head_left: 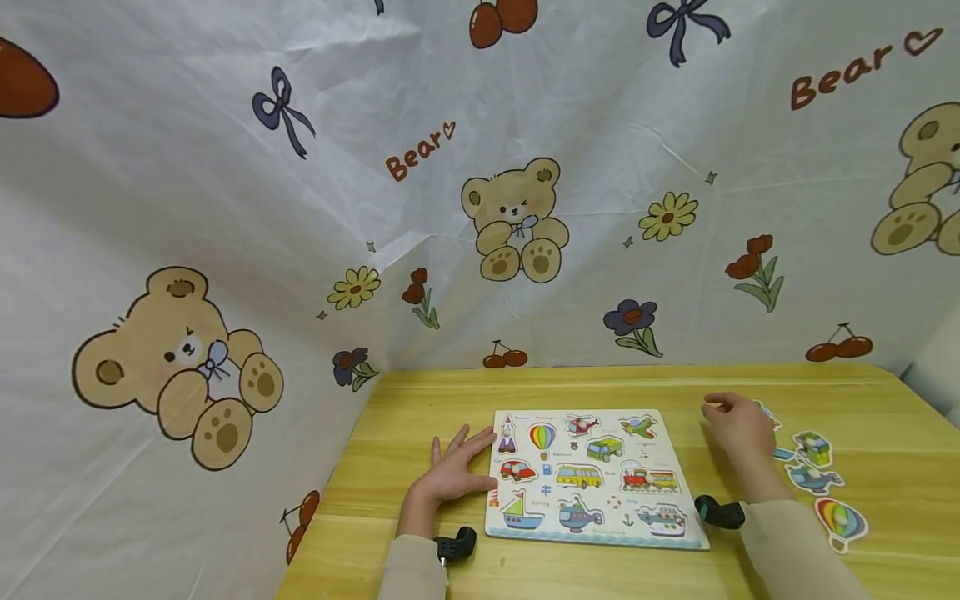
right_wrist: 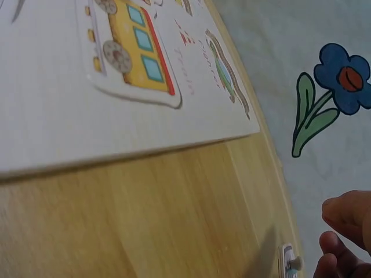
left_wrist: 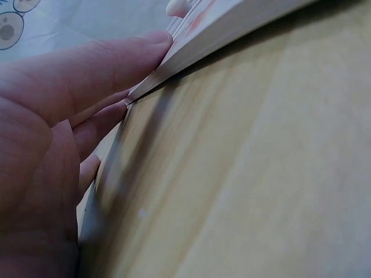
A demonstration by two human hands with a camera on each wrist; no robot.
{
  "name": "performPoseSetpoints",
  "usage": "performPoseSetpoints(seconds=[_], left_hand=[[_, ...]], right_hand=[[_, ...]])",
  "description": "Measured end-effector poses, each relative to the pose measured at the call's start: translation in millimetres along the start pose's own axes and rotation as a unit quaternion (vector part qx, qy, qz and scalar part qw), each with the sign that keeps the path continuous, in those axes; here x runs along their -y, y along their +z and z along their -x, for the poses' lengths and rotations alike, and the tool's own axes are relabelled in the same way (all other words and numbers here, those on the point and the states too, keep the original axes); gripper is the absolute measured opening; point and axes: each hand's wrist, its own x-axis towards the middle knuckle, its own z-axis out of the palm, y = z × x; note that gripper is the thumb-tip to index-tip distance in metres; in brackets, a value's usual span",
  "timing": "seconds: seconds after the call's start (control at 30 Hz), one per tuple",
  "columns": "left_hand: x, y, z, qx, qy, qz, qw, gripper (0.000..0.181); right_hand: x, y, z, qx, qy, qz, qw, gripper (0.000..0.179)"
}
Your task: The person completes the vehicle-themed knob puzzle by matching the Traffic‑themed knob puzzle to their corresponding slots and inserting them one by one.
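Head view, right hand (head_left: 740,433) partly hiding loose pieces (head_left: 814,478), bear-print cloth (head_left: 577,321) behind

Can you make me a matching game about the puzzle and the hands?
1. left hand
2. right hand
3. puzzle board
4. loose balloon piece

A. between the two hands
B. striped in many colours
C. touching the board's left edge
D. reaching out to the right of the board

Pairs: 1-C, 2-D, 3-A, 4-B
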Motion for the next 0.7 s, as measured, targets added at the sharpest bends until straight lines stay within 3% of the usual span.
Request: performPoseSetpoints(seconds=[0.43, 0.7], left_hand=[[0.7, 0.2, -1.8, -0.001, -0.005, 0.002, 1.0, 0.079], [0.4, 0.4, -0.6, -0.002, 0.003, 0.004, 1.0, 0.08]], right_hand=[[-20.9, -16.4, -4.1, 0.015, 0.021, 0.027, 0.9993, 0.048], [-19.6, -21.7, -6.6, 0.034, 0.027, 0.052, 0.9977, 0.048]])
